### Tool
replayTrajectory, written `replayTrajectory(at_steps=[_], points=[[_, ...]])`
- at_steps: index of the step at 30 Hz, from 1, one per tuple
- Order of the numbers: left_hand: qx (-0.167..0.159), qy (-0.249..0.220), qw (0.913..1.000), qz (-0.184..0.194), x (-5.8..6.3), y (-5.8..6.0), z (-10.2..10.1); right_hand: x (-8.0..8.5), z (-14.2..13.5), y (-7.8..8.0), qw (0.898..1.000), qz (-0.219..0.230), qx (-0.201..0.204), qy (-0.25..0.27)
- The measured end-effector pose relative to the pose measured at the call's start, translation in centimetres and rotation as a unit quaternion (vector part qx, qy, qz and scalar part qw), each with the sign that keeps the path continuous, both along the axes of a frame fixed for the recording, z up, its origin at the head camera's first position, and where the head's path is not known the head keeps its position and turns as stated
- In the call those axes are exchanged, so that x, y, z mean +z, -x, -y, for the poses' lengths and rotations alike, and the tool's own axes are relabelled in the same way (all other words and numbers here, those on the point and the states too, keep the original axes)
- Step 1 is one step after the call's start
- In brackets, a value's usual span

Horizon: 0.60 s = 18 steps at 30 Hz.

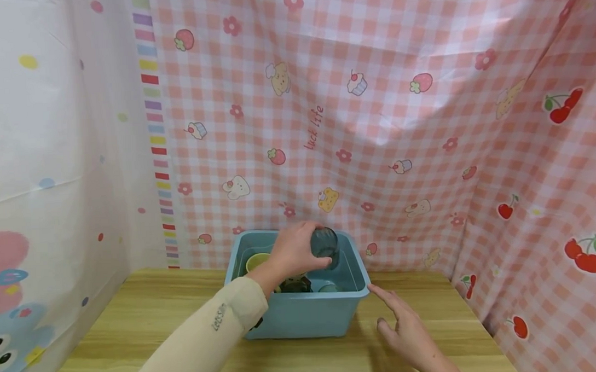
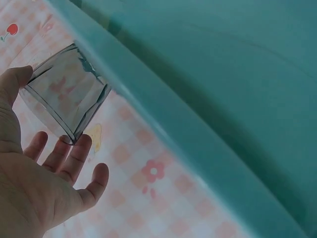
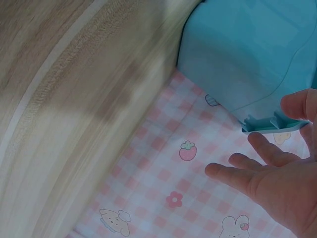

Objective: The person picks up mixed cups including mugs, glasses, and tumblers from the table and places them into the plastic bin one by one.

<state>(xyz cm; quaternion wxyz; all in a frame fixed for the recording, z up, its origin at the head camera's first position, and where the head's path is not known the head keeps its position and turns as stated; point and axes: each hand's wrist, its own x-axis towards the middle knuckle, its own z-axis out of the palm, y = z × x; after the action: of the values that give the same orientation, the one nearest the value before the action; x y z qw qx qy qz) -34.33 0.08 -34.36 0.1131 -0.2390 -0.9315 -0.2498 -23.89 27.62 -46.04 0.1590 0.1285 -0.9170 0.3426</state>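
Observation:
A blue plastic bin [image 1: 302,317] stands on the wooden table against the curtain. Over its inside, my left hand [image 1: 295,249] grips a clear, grey-tinted glass cup [image 1: 324,245] between thumb and fingers. The left wrist view shows the cup [image 2: 67,91] tilted, with the left hand [image 2: 44,183] around its base end, close to the bin's rim [image 2: 148,111]. My right hand [image 1: 403,327] touches the bin's right front corner with its fingertips. In the right wrist view the right hand's [image 3: 277,183] fingers are extended at the rim.
Inside the bin lie a yellow-green round item [image 1: 257,260], a dark item [image 1: 297,285] and a pale rounded one [image 1: 329,288], partly hidden by my left arm and the rim. A pink checked curtain [image 1: 374,123] hangs behind and to the right, a white one [image 1: 79,133] at left.

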Motion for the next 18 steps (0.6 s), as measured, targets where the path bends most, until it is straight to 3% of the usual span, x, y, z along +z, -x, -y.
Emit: replayTrajectory(at_steps=[11,18], points=[[0.006,0.014,0.9999,0.000,-0.9,0.9,-1.5,-0.2,-0.1,0.0,1.000,-0.016,-0.004,-0.015],[0.015,0.013,0.9996,0.020,-1.2,1.4,-2.1,-0.2,-0.1,0.1,0.999,-0.023,-0.007,-0.023]])
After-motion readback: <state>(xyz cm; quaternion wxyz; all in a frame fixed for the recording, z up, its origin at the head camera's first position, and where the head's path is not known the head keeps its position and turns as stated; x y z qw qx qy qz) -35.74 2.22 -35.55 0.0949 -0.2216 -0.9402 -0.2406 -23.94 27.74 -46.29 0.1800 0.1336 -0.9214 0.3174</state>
